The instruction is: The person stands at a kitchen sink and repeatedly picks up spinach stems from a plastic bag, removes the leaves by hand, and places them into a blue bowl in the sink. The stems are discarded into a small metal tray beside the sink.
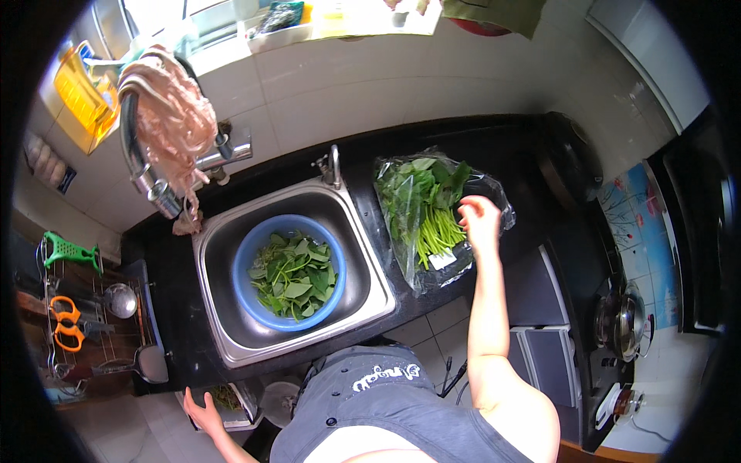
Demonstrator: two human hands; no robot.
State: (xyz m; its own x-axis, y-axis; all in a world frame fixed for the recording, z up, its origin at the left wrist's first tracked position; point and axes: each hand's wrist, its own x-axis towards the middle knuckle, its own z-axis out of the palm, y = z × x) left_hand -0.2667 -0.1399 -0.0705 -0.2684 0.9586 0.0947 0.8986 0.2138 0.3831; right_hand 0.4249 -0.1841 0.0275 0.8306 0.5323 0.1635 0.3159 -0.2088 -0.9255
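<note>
My right hand is over the right side of a clear plastic bag on the black counter. Its fingers are loosely bent beside a bunch of leafy greens, and nothing shows in them. A small white label lies by the cut stems. Low on the left, my left hand has its fingers apart and holds nothing. Beneath and beside it is an open container with plant scraps inside. Picked green leaves fill much of a blue plastic basin in the steel sink.
A small tap rises behind the sink. To the left, a pink cloth hangs over a larger faucet. A wire rack holds orange-handled scissors, a ladle and a green peeler. A glass-lidded pot stands far right.
</note>
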